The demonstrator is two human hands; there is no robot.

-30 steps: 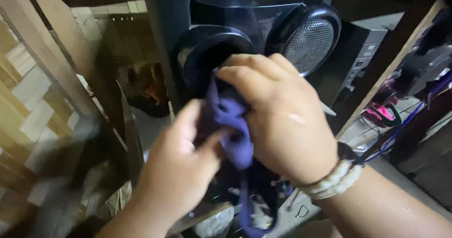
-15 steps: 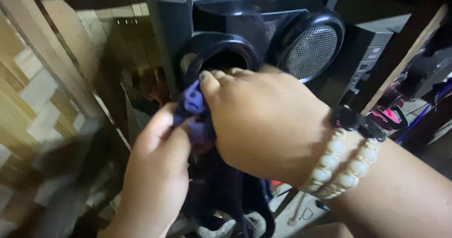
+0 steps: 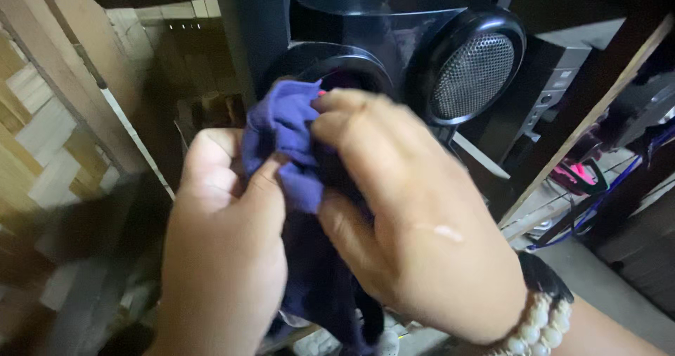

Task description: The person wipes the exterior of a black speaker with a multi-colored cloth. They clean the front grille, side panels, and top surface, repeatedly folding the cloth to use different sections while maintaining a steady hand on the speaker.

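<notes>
A purple cloth (image 3: 285, 141) was bunched between both hands, just in front of a black speaker (image 3: 394, 53). Left hand (image 3: 225, 257) fingers were curled, pinching it; right hand (image 3: 415, 222) fingers were pressed together over it, seemingly for a firmer wad.

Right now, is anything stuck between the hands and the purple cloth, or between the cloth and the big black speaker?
Nothing visible. The left hand and the right hand both grip the purple cloth directly. The black speaker sits right behind the cloth, with nothing seen between them; whether they touch is hidden.
</notes>
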